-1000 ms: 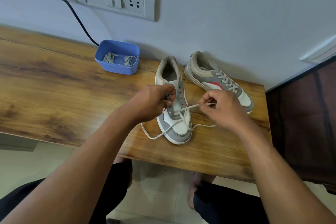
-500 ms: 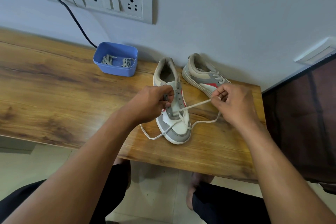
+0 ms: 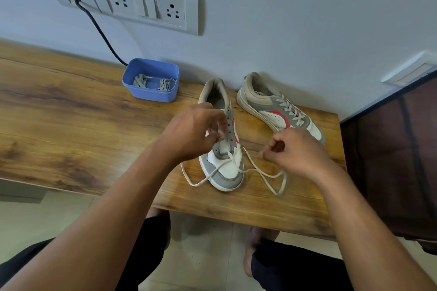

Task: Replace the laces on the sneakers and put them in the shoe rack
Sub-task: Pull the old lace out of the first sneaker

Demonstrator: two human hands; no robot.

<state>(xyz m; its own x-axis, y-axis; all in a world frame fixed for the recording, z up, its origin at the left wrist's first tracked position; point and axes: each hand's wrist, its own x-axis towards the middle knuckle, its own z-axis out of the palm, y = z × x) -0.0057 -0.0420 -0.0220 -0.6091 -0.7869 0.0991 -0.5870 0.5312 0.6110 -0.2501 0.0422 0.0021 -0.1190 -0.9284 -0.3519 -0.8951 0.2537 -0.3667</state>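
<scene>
Blue tub (image 3: 151, 95) of grey laces (image 3: 142, 80) sits left on the desk (image 3: 71, 125). Left hand (image 3: 196, 132) keeps a narrow grip on the near sneaker (image 3: 227, 168) at its eyelet flap. White lace (image 3: 262, 172), taut a moment ago, now lies slack. Right hand (image 3: 298, 151) has dropped, fingers curled; cannot tell whether it holds the lace. Relacing looks unfinished.

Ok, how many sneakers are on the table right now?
2. The near sneaker sits under the left hand; the laced sneaker lies right of it, further back.
</scene>
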